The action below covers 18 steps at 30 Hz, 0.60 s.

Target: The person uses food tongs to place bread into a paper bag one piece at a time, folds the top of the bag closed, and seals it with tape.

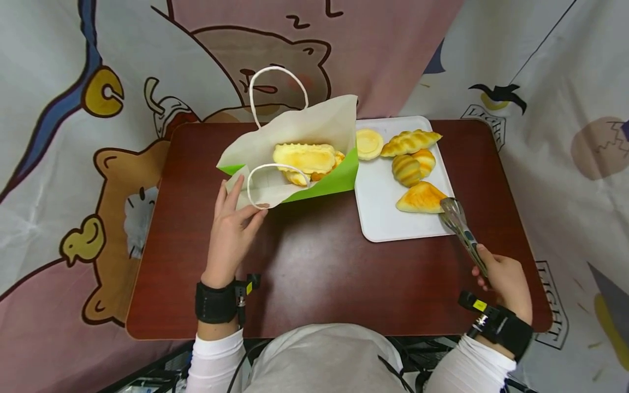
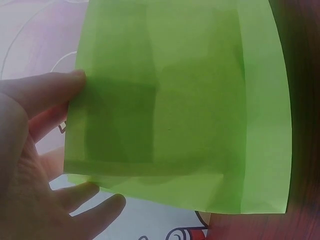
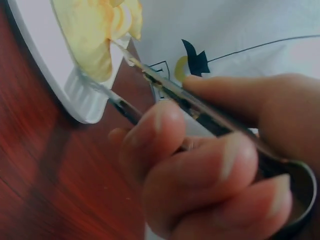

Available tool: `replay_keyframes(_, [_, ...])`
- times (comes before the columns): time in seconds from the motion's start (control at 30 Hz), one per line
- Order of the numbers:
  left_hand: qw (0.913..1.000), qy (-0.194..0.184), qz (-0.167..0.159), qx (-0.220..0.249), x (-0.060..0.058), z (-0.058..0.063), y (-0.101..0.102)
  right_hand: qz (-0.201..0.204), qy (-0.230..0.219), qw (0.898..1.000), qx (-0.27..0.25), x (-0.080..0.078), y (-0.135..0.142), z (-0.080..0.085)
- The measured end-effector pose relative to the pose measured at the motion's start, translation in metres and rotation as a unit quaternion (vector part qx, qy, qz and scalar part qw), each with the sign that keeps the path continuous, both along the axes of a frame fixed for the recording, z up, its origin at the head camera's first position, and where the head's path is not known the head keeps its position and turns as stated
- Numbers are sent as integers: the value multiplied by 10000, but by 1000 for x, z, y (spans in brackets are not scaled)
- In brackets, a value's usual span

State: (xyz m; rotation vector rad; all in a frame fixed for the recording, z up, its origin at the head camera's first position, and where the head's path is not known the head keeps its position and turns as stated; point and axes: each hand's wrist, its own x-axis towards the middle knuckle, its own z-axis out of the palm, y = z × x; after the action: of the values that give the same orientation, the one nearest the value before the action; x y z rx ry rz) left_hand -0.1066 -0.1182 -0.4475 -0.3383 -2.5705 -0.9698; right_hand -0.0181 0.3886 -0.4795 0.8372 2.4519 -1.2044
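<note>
My left hand (image 1: 231, 234) holds the rim of a paper bag (image 1: 341, 174), green outside and white inside, with its thumb and fingers at the left edge. The bag leans with its mouth facing me, and a long yellow bread (image 1: 304, 157) lies inside among other pieces. In my right hand (image 1: 508, 278) are metal tongs (image 1: 464, 232), gripped along their arms. The tong tips reach the right corner of a triangular pastry (image 1: 420, 198) on the white tray (image 1: 383, 226). One tip is on each side of that corner in the right wrist view.
Also on the tray are a round tart shell (image 1: 368, 144), a braided bread (image 1: 411, 142) and two striped rolls (image 1: 407, 170). The bag's two white rope handles (image 1: 277, 68) stand up at its mouth. Beneath everything is a dark red-brown table (image 1: 314, 284).
</note>
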Motion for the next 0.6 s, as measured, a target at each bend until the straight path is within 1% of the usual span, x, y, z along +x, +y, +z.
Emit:
replay_keyframes(0.1, [10000,-11,2,0,1,0,1,-160,182,9991,-356,0,2,-7])
replay_keyframes(0.23, [10000,12,-10,19,1,1,1,-260,309,9979,-498,-5,-1,-10])
replay_keyframes(0.43, [10000,-2,6,2,1,0,0,-291,417,9980,-387,-14,-7,-13])
replay_keyframes(0.6, [10000,44,-14,19,1,0,0,-349,338,9988,-55,-18,-12,-15])
